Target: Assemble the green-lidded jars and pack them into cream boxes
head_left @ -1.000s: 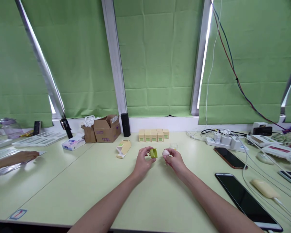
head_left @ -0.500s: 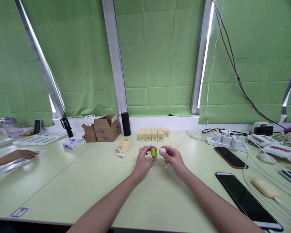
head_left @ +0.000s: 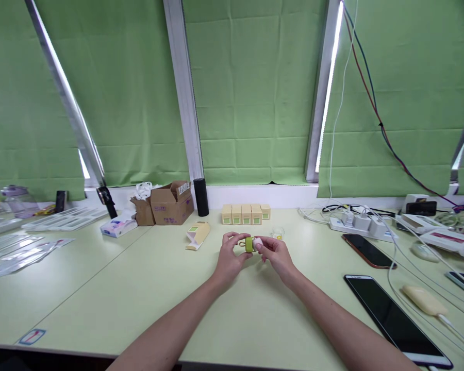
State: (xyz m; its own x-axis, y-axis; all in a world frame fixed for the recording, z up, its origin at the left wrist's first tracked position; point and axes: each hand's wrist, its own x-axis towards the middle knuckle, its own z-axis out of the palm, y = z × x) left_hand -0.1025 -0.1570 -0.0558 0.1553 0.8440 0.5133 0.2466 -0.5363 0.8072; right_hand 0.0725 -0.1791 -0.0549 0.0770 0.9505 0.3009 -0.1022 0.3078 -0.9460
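Above the middle of the table, my left hand (head_left: 231, 256) pinches a small yellow-green case with a loop (head_left: 249, 244) between its fingers and thumb. My right hand (head_left: 276, 256) is closed on a small white rounded piece (head_left: 257, 242), which meets the right end of the green case. Fingers partly cover both, so how deep the white piece sits in the case cannot be seen. Behind my right hand stands a small clear round container (head_left: 278, 233) with something yellow in it. An opened cream carton (head_left: 197, 235) lies to the left of my left hand.
Several small cream boxes (head_left: 242, 214) stand in a row at the back. Left are a brown cardboard box (head_left: 172, 205), a black cylinder (head_left: 201, 198) and a tissue pack (head_left: 118, 225). On the right lie a white-framed phone (head_left: 394, 317), a dark phone (head_left: 367, 250), cables and a power strip (head_left: 358, 226).
The white piece and the green case were apart; now they touch end to end, my hands closer together. Another person's hand at the far left has left the view.
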